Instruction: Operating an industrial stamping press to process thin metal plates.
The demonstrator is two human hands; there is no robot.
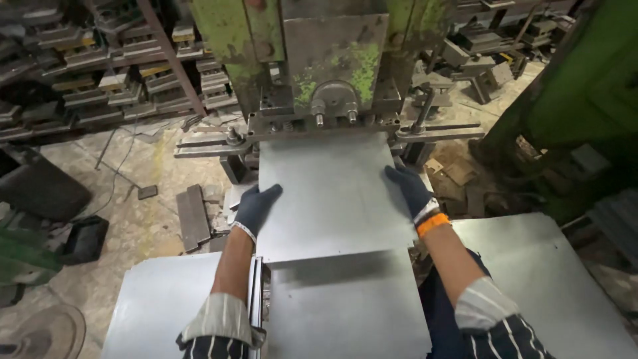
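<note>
Both gloved hands rest on a flat grey metal sheet (332, 193) that lies in front of a green, paint-chipped press (332, 66), its far edge reaching under the machine's head. The left hand (256, 207) lies on the sheet's left edge, grip spread with the fingers flat on the metal; the right hand (409, 189) holds the right edge the same way — palm down, grip spread, an orange band at the wrist. Whether the thumbs curl under the edges is hard to tell from this angle.

To guide the sheet well, I would judge that even pressure from both sides matters, keeping the sheet square to the clamp bars (438, 133) and the fingers well back from the head.

The sheet is thin, smooth and dull-shining, with crisp straight edges. It overlaps a second sheet (345, 306) nearer the person, and more sheets lie at lower left (159, 299) and lower right (551, 279). Dark steel dies crowd the racks (100, 73) behind — blocky, oily, rough — above a dusty concrete floor (139, 213).
</note>
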